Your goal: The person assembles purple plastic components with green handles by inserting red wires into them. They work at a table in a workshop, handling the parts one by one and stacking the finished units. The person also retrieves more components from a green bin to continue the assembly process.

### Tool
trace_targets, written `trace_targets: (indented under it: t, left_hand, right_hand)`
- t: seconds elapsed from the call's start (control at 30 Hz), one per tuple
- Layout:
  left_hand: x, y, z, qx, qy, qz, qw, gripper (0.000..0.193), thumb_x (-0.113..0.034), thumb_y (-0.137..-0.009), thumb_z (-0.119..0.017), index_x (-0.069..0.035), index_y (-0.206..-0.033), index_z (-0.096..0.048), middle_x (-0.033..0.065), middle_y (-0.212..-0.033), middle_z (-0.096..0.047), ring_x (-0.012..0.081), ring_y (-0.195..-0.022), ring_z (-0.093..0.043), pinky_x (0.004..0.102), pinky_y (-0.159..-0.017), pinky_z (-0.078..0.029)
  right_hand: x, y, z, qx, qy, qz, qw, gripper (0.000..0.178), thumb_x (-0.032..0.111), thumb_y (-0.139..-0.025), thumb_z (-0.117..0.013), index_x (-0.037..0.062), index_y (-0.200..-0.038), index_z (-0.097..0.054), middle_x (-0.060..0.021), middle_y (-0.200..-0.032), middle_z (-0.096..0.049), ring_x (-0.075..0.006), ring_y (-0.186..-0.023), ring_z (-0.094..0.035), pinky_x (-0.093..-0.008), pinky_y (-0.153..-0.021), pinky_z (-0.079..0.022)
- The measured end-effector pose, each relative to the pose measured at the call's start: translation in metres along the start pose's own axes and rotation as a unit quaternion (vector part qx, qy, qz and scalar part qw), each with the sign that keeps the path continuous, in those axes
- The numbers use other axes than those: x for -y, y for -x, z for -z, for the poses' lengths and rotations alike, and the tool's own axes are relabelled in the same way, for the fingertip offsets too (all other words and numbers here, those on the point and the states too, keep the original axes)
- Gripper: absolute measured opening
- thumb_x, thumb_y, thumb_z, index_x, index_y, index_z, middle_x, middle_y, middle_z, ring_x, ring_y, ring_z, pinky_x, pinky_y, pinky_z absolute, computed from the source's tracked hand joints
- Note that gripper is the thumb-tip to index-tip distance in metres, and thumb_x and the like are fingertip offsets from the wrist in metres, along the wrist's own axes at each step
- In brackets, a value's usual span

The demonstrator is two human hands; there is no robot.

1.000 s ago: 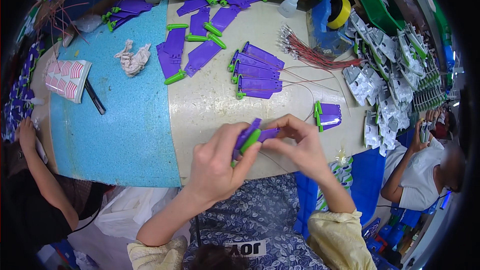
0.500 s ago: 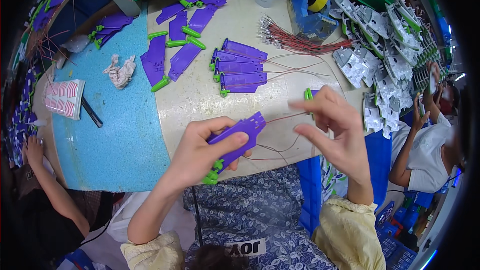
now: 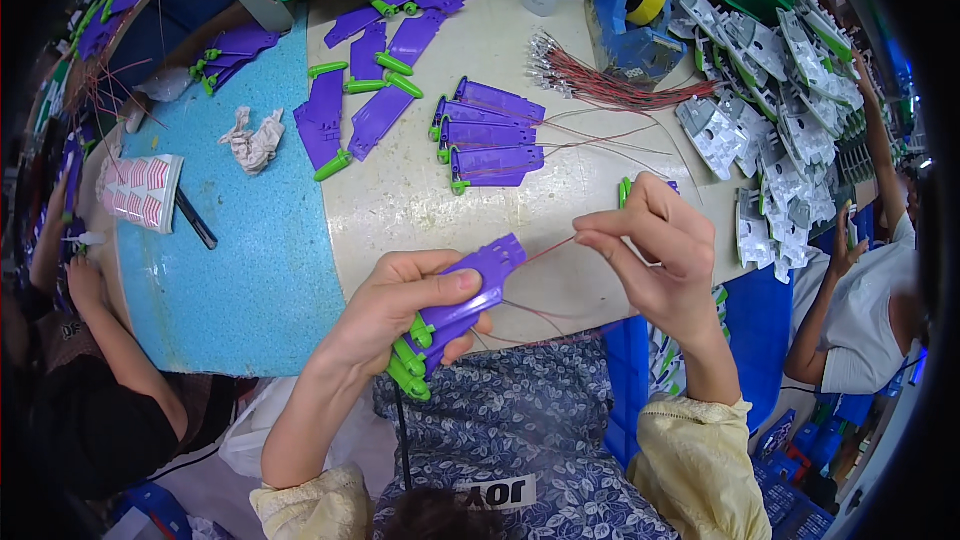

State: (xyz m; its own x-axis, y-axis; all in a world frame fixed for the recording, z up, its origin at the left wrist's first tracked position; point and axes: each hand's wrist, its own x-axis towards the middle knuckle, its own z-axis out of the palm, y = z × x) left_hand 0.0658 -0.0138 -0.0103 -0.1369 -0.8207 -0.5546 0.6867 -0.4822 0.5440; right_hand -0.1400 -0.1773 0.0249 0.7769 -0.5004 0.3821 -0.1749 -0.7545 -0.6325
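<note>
At your far left, a stack of pink-striped paper slips (image 3: 140, 192) and a black pen (image 3: 196, 219) lie on the blue mat (image 3: 240, 280), with a crumpled tissue (image 3: 253, 137) just above them. Further in, loose purple plastic housings with green tips (image 3: 365, 90) are scattered across the cream tabletop (image 3: 400, 200).

Your left hand (image 3: 395, 310) is closed around a purple housing (image 3: 462, 292), held over the near table edge, thumb along its flat face and fingers wrapped near the green clips at its lower end. It looks like light, rigid moulded plastic; holding it by the broad body as you do keeps it from twisting.

Above it, three more housings (image 3: 487, 132) lie stacked side by side with thin wires trailing right.

Your right hand (image 3: 650, 255) pinches a thin red wire (image 3: 548, 252) that runs from the housing's upper end, thumb and forefinger together on it. The wire looks limp and fine, so hold it close to its end and pull gently.

Beyond lie a bundle of red wires (image 3: 610, 88) and a heap of grey plastic parts (image 3: 770, 110).
</note>
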Motion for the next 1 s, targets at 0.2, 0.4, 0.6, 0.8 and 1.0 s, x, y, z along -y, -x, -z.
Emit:
trace_targets:
  t: [0.2,0.4,0.6,0.8,1.0]
  left_hand:
    - [0.002,-0.006,-0.005,-0.034,-0.014,0.004,0.999,0.024,-0.021,-0.096,-0.067,0.003,-0.102,-0.067,0.0118,-0.078,-0.070,0.0135,-0.051,-0.061,0.0267,-0.043,-0.045]
    - [0.002,-0.026,-0.007,-0.297,-0.612,-0.337,0.651,0.015,-0.018,-0.093,-0.069,-0.005,-0.099,-0.068,0.0128,-0.083,-0.068,0.0335,-0.057,-0.062,0.0432,-0.054,-0.047]
    - [0.024,-0.005,-0.009,-0.289,-0.647,-0.330,0.624,0.016,-0.014,-0.091,-0.069,-0.005,-0.104,-0.066,0.0116,-0.092,-0.067,0.0345,-0.069,-0.068,0.0418,-0.058,-0.050]
    - [0.030,0.009,-0.006,-0.176,-0.662,-0.309,0.660,0.016,-0.012,-0.091,-0.068,-0.001,-0.102,-0.064,0.0136,-0.082,-0.067,0.0312,-0.067,-0.068,0.0403,-0.055,-0.051]
    - [0.032,0.015,-0.008,-0.143,-0.721,-0.291,0.612,0.016,-0.011,-0.090,-0.069,-0.004,-0.102,-0.063,0.0109,-0.090,-0.069,0.0273,-0.066,-0.067,0.0383,-0.055,-0.051]
  right_hand:
    - [0.001,0.012,-0.023,0.015,-0.047,0.086,0.995,0.013,-0.001,-0.076,-0.080,0.0008,-0.086,-0.072,-0.0062,-0.067,-0.048,-0.0190,-0.055,-0.050,-0.0337,-0.050,-0.037]
    - [-0.038,0.001,-0.039,-0.062,0.061,-0.095,0.992,0.027,0.014,-0.082,-0.077,0.0002,-0.103,-0.068,-0.0125,-0.085,-0.064,-0.0325,-0.079,-0.061,-0.0417,-0.074,-0.052]
    - [-0.048,0.028,-0.028,-0.029,0.136,-0.102,0.985,0.037,0.002,-0.078,-0.075,-0.0003,-0.113,-0.065,-0.0149,-0.112,-0.064,-0.0338,-0.102,-0.058,-0.0410,-0.090,-0.048]
    - [-0.104,0.042,0.056,0.061,0.182,-0.141,0.971,0.028,-0.002,-0.077,-0.074,-0.0005,-0.104,-0.069,-0.0147,-0.100,-0.063,-0.0358,-0.095,-0.058,-0.0411,-0.087,-0.049]
    - [-0.052,0.004,0.014,0.021,-0.098,-0.168,0.981,0.018,0.002,-0.081,-0.076,0.0003,-0.099,-0.075,-0.0100,-0.083,-0.072,-0.0165,-0.073,-0.063,-0.0289,-0.070,-0.049]
